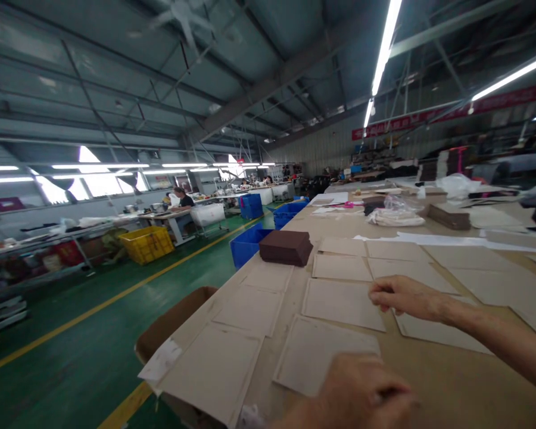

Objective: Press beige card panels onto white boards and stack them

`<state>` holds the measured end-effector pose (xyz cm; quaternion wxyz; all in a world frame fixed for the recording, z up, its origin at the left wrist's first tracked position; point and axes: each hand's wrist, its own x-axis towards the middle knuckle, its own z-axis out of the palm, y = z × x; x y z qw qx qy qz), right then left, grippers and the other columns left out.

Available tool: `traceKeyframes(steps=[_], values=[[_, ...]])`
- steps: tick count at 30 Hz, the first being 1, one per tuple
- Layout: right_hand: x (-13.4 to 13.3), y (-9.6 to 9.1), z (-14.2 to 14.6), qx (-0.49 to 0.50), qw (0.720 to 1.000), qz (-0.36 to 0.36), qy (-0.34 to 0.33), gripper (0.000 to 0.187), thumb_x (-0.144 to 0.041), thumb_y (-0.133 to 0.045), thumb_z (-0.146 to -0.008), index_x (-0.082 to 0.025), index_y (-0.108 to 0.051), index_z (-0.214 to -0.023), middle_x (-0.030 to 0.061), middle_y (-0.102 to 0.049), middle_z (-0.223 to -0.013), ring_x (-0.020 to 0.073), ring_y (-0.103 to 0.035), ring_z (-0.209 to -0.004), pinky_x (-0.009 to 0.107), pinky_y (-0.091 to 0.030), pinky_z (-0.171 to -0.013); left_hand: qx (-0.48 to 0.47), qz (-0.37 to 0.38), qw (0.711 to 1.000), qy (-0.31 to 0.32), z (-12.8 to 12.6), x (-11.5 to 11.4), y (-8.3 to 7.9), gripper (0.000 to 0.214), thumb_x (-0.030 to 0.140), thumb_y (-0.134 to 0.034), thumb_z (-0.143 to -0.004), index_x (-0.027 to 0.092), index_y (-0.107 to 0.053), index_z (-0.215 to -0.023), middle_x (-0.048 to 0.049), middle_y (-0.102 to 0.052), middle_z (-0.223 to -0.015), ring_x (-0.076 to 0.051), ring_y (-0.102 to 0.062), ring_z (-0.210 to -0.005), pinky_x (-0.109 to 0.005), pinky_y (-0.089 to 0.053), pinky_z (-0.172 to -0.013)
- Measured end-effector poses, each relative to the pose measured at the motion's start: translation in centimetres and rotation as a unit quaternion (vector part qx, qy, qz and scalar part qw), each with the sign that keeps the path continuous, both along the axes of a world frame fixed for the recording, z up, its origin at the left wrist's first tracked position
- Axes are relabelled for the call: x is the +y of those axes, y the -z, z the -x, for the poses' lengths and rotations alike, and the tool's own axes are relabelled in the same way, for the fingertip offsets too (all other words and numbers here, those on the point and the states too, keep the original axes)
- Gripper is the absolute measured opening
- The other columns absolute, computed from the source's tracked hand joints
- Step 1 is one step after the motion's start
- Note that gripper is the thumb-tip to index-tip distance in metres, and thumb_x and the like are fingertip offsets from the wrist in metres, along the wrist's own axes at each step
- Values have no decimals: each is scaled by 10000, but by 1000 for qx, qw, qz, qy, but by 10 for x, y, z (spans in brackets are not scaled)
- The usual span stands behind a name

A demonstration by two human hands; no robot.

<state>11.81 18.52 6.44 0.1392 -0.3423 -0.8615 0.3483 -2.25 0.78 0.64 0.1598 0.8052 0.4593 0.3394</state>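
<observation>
Several flat beige panels lie in rows on the work table (pixel 433 393). My right hand (pixel 402 295) reaches in from the right over a beige panel (pixel 339 302), fingers curled together and pointing left; anything in them is hidden. At the bottom, my left hand (pixel 357 390) is blurred, its fingers curled in, over the near edge of another panel (pixel 324 345). What it holds, if anything, cannot be made out. Farther left, a larger panel (pixel 212 369) lies at the table's corner. A stack of dark brown pieces (pixel 286 247) stands by the left edge.
Blue bins (pixel 245 244) and a brown open container (pixel 174 319) stand against the table's left side. Clear plastic bags (pixel 395 211) and a brown stack (pixel 449 215) lie farther back. Across the green aisle, a person (pixel 183 198) sits near a yellow bin (pixel 146 244).
</observation>
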Motion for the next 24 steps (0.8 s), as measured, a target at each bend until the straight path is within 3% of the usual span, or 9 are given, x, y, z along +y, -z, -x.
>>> traceKeyframes(steps=[1,4,8,11,14,18,24], values=[[7,2,9,15,1000,25,5,198,-340,-529,-826,-167,-616,-783,38,-650,-736,170,-597,-689,234,-437,-535,31,-58,994,-89,25,10,-6,142,295,-589,-823,215,-706,-834,4,-702,-742,-117,-639,-710,-206,-484,-691],[29,6,40,72,993,88,19,186,-332,-555,-839,-155,-610,-859,57,-672,-836,161,-624,-746,212,-463,-539,49,-95,972,-211,107,48,-21,165,209,-521,-854,193,-682,-883,-20,-691,-819,-123,-625,-760,-239,-485,-726],[61,7,91,153,973,166,49,195,-322,-567,-888,-132,-598,-917,46,-656,-863,141,-627,-731,228,-492,-564,102,-110,935,-321,209,110,-22,196,242,-558,-851,142,-624,-1005,-61,-658,-946,-185,-614,-875,-383,-493,-806],[88,9,135,213,948,221,79,220,-326,-539,-927,-122,-592,-988,47,-630,-918,140,-617,-748,283,-526,-634,155,-116,916,-352,258,154,-17,309,322,-575,-853,152,-570,-1112,-87,-589,-1145,-236,-551,-1064,-478,-443,-913],[116,16,181,257,921,266,121,257,-341,-525,-936,-128,-575,-1071,59,-614,-979,154,-613,-790,317,-535,-677,207,-116,906,-351,282,193,-16,405,350,-576,-848,171,-520,-1207,-103,-508,-1279,-277,-472,-1179,-528,-385,-974],[150,33,233,273,892,301,196,298,-365,-526,-932,-134,-558,-1118,68,-599,-1016,163,-607,-807,332,-534,-686,268,-105,900,-327,293,241,-17,511,361,-582,-841,194,-444,-1303,-114,-383,-1413,-315,-361,-1281,-565,-312,-1026],[180,57,266,270,868,332,253,315,-362,-537,-924,-140,-550,-1148,81,-583,-1082,188,-600,-880,371,-527,-741,325,-60,899,-288,302,291,-5,552,366,-583,-840,215,-407,-1342,-109,-320,-1463,-332,-313,-1314,-598,-268,-1045]])
